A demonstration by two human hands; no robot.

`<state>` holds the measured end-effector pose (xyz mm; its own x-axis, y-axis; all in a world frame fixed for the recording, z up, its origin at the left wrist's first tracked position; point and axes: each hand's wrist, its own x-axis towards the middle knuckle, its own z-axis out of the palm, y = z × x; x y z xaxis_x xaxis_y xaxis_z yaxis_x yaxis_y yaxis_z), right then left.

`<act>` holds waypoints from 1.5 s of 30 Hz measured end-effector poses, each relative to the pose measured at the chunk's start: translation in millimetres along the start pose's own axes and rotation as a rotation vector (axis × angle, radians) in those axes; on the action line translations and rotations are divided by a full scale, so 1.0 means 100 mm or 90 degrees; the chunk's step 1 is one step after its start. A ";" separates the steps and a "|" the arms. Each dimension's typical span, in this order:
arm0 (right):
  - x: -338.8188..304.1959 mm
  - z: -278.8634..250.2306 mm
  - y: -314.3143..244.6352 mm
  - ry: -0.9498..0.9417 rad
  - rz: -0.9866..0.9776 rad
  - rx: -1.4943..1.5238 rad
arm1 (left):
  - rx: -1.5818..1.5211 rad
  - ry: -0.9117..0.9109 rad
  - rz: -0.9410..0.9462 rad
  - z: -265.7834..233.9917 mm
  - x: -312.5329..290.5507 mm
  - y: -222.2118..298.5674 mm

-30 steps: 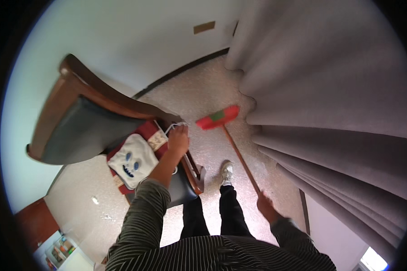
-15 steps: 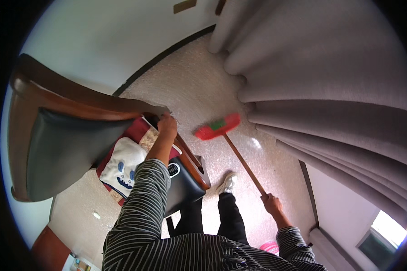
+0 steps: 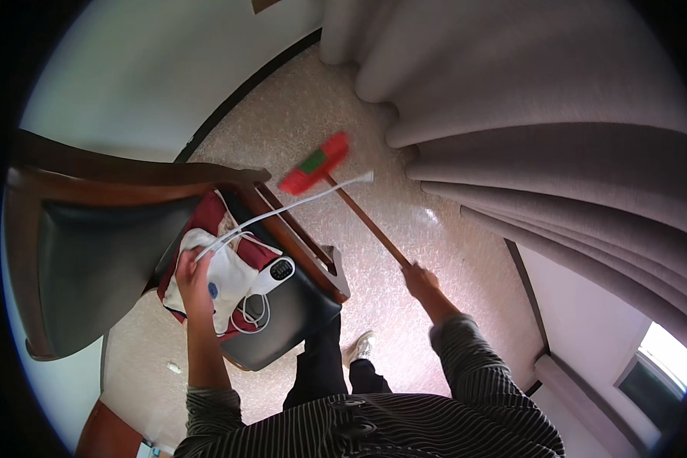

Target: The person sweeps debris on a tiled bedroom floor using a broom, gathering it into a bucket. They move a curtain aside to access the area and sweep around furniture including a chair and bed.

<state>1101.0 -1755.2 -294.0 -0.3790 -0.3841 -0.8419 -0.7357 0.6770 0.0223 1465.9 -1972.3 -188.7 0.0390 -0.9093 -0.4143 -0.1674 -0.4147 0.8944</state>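
My left hand (image 3: 194, 278) is over a folded red and white cloth bundle (image 3: 225, 267) on the chair seat, its fingers closed around a white cable (image 3: 282, 209). From that hand the cable arcs across the armrest, its loose end out over the floor. A white controller (image 3: 275, 273) with a dark oval panel lies beside the bundle, and more white cord (image 3: 261, 328) is coiled below it. My right hand (image 3: 421, 281) grips the wooden handle of a broom (image 3: 370, 226). The broom's red and green head (image 3: 313, 164) is near the floor beyond the armrest; whether it touches is unclear.
The wooden armchair (image 3: 298, 238) with dark padding (image 3: 99, 275) stands at my left, near a pale wall (image 3: 153, 84). Long grey curtains (image 3: 527, 91) hang along the right. A small pale object (image 3: 174, 367) lies on the floor left of the chair.
My left hand has moved from the armrest back to the bundle, drawing the white cable along. The broom head has swung left and farther away, and my right hand has shifted left and farther away.
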 end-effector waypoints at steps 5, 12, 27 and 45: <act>-1.02 0.65 1.51 -0.058 0.154 -0.043 | -0.409 0.292 -0.358 -0.62 -0.40 -0.86; -1.84 0.70 1.81 -0.089 0.204 0.011 | -0.706 0.407 -0.514 -1.04 -0.35 -1.54; -0.43 1.04 1.45 0.132 0.124 0.230 | -0.391 0.411 -0.540 -1.26 -0.19 -1.70; -0.78 0.90 1.25 0.144 0.090 0.244 | 0.695 0.540 0.105 -0.96 -0.34 -0.94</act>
<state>1089.7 -1583.8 -273.9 -0.6042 -0.3699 -0.7057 -0.4238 0.8992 -0.1085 1575.2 -1905.3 -242.5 0.4566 -0.8504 0.2615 -0.8888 -0.4225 0.1777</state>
